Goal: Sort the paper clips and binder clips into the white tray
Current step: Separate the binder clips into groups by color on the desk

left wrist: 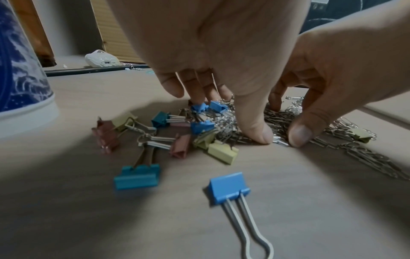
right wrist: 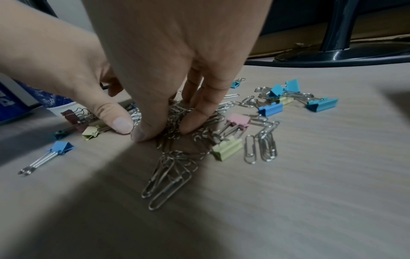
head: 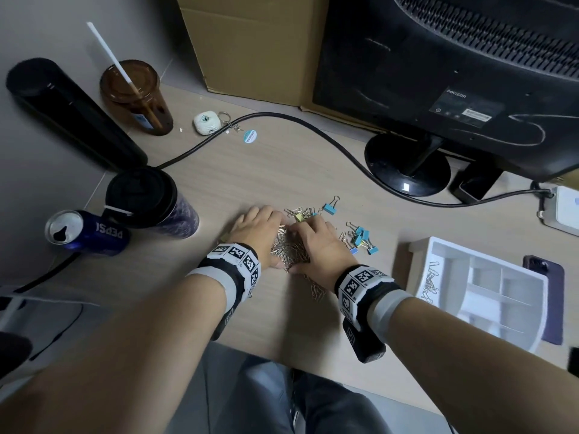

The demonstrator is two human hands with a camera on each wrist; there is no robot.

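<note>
A heap of silver paper clips (head: 286,250) lies mid-desk, and both my hands arch over it. My left hand (head: 257,227) digs its thumb (left wrist: 255,129) and curled fingers into the heap's left side. My right hand (head: 316,242) pinches a bunch of paper clips (right wrist: 170,126) between thumb (right wrist: 142,133) and fingers (right wrist: 195,122). The two thumbs nearly touch. Blue, teal, pink and yellow binder clips (left wrist: 228,187) lie scattered around the heap, with a blue cluster (head: 363,239) to its right. The white tray (head: 438,242) sits at the right, and a few paper clips (head: 429,286) lie in its left compartment.
A dark phone (head: 545,296) lies partly under the tray. To the left stand a lidded cup (head: 150,202) and a Pepsi can (head: 84,233). A black cable (head: 313,133) crosses the desk behind the clips. The monitor stand (head: 407,164) and a cardboard box (head: 250,42) are at the back.
</note>
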